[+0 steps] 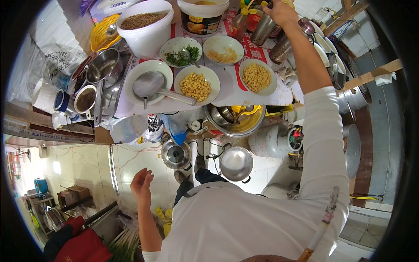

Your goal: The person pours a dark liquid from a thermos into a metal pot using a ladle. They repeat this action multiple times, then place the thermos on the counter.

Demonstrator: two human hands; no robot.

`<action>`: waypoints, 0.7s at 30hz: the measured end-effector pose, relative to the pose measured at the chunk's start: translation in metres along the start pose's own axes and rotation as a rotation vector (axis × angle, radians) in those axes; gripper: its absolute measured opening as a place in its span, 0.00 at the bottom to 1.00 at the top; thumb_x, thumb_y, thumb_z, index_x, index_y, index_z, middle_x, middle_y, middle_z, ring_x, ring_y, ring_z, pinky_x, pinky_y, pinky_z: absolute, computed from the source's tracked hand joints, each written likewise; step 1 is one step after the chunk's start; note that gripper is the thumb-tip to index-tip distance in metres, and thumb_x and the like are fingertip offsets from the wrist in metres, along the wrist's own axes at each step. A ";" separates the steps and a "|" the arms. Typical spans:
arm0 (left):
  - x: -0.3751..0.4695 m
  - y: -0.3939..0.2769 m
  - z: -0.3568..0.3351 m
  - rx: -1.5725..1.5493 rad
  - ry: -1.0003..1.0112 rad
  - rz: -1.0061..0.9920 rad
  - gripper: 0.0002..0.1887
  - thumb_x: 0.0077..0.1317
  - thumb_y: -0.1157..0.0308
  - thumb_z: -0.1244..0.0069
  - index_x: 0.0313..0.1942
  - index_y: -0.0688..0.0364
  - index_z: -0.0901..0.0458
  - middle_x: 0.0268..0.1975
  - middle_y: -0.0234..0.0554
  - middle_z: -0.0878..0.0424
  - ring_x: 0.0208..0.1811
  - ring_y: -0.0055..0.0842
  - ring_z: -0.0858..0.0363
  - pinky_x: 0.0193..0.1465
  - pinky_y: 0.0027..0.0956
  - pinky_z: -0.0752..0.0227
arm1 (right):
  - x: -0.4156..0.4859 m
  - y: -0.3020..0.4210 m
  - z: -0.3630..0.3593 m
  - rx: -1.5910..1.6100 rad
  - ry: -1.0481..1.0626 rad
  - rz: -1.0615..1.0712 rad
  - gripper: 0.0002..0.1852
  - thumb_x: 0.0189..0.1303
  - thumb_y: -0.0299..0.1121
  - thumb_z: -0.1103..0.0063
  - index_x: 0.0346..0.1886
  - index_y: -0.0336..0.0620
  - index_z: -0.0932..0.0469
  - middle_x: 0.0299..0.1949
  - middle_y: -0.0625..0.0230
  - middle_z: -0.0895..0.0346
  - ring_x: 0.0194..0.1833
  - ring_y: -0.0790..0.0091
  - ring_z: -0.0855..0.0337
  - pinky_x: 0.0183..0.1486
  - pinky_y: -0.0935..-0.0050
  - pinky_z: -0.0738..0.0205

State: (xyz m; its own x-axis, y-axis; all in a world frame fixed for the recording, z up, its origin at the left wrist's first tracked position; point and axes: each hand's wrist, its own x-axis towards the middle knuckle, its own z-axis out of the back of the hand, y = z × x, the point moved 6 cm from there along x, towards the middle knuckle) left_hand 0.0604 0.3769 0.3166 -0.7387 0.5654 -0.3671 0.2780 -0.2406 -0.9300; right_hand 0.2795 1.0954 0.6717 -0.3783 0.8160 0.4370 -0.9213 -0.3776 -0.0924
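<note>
My right hand (pixel 284 13) reaches to the back right of the table, among the bottles at the picture's top edge. Its fingers are at the top of a tall, dark-filled bottle (pixel 264 31); whether they grip it is unclear. My left hand (pixel 142 183) hangs over the floor with loosely bent fingers and nothing in it. On the table stand a bowl of yellow beans or kernels (pixel 195 86), a second such bowl (pixel 257 77), a bowl of chopped green herbs (pixel 175 59) with a spoon, and a bowl of pale minced paste (pixel 226 55). A metal ladle (pixel 150 84) rests across a white bowl (pixel 128 90).
Behind the bowls stand a white bucket of brown granules (pixel 144 42) and a black-labelled tub (pixel 201 19). Saucepan (pixel 104 67) and enamel mug (pixel 85 100) sit left. Below are a steel basin (pixel 214 126), gas cylinder (pixel 266 140) and lidded pot (pixel 176 154). A cigarette (pixel 316 237) juts into view.
</note>
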 end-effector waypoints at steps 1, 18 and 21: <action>-0.001 0.003 0.000 -0.002 -0.008 -0.014 0.20 0.78 0.71 0.36 0.64 0.73 0.16 0.54 0.49 0.07 0.50 0.28 0.08 0.58 0.34 0.13 | 0.009 -0.003 -0.008 -0.018 0.008 -0.016 0.29 0.73 0.56 0.32 0.60 0.38 0.16 0.54 0.43 0.10 0.59 0.44 0.11 0.63 0.47 0.17; 0.010 0.000 -0.034 0.045 -0.039 0.021 0.18 0.77 0.73 0.36 0.63 0.72 0.15 0.52 0.48 0.07 0.49 0.28 0.08 0.58 0.34 0.13 | 0.053 -0.064 -0.099 -0.179 -0.085 -0.071 0.34 0.75 0.62 0.36 0.72 0.48 0.23 0.67 0.49 0.15 0.65 0.40 0.12 0.64 0.43 0.15; 0.020 -0.012 -0.045 0.051 0.016 0.018 0.18 0.77 0.74 0.37 0.63 0.71 0.15 0.52 0.48 0.07 0.49 0.27 0.08 0.59 0.33 0.13 | 0.038 -0.049 -0.073 -0.235 -0.028 0.011 0.29 0.77 0.60 0.38 0.64 0.45 0.17 0.63 0.50 0.12 0.63 0.43 0.10 0.64 0.45 0.15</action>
State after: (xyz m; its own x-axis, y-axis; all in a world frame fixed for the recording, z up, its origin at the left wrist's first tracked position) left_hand 0.0702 0.4267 0.3191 -0.7235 0.5731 -0.3848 0.2595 -0.2907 -0.9210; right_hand 0.3038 1.1770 0.6280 -0.3886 0.7987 0.4594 -0.9140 -0.2711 -0.3019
